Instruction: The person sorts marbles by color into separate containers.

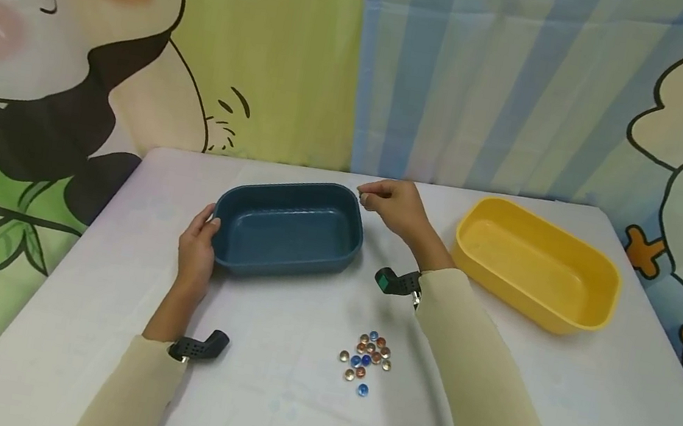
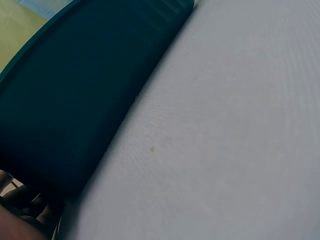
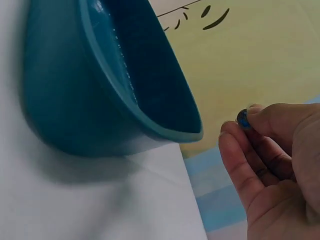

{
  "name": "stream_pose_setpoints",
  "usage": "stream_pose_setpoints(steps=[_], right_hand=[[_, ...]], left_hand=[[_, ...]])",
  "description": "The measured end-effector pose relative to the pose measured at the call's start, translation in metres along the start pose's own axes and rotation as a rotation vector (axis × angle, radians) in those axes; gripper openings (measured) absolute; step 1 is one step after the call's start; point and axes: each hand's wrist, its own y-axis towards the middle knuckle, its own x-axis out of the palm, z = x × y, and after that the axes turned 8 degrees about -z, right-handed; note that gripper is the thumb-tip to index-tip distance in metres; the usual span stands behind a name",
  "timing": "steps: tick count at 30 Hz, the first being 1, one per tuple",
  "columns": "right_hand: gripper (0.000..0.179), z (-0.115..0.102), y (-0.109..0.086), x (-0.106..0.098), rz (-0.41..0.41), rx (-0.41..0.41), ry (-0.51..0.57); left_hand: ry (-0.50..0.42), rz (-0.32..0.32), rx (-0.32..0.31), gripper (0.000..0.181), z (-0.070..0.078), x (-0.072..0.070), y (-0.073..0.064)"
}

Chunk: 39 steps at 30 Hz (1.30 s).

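My left hand (image 1: 197, 254) holds the left end of a dark blue plastic basin (image 1: 285, 269), its thumb near the rim. In the left wrist view, fingers (image 2: 42, 205) show at the basin's lower corner (image 2: 75, 100), partly cut off by the frame. My right hand (image 1: 397, 208) is just beyond the basin's right end, apart from it. Between thumb and fingertips it pinches a small blue glass marble (image 3: 243, 119), clear in the right wrist view. The basin's visible inside (image 1: 292, 227) shows no marbles.
Several blue, amber and clear glass marbles (image 1: 366, 360) lie grouped on the white tablecloth (image 1: 270, 410), nearer me than the basin. A yellow plastic basin (image 1: 534, 266) stands at the right, beyond my right forearm. Behind the table hangs a printed curtain (image 1: 470, 77).
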Motion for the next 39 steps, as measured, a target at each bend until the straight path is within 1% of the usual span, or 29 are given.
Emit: stream_pose_setpoints(steps=[3, 7, 14, 18, 23, 31, 35, 39], right_hand=[[0.023, 0.005, 0.004, 0.003, -0.018, 0.034, 0.081], [0.024, 0.011, 0.008, 0.009, -0.031, 0.056, 0.137], [0.024, 0.007, 0.015, 0.019, -0.041, 0.036, 0.194], [0.023, 0.003, 0.019, 0.025, -0.046, 0.03, 0.183], [0.024, 0.0, 0.026, 0.03, -0.054, 0.044, 0.177], [0.024, -0.006, 0.034, 0.03, -0.075, 0.054, 0.132], [0.023, -0.009, 0.037, 0.031, -0.066, 0.074, 0.099], [0.023, -0.01, 0.038, 0.035, -0.048, 0.07, 0.068]], left_hand=[[0.007, -0.005, 0.004, 0.048, -0.001, 0.002, 0.0], [0.003, -0.009, 0.006, 0.048, -0.002, 0.004, -0.001], [0.008, -0.008, 0.009, 0.048, 0.0, 0.003, -0.002], [0.005, -0.01, 0.009, 0.048, 0.0, 0.002, -0.002], [-0.006, -0.009, 0.0, 0.048, -0.001, 0.002, -0.001], [-0.007, -0.008, 0.017, 0.048, -0.001, 0.001, 0.0], [-0.014, -0.015, 0.006, 0.048, 0.002, 0.0, -0.001], [0.001, -0.013, 0.0, 0.048, 0.002, 0.0, -0.002]])
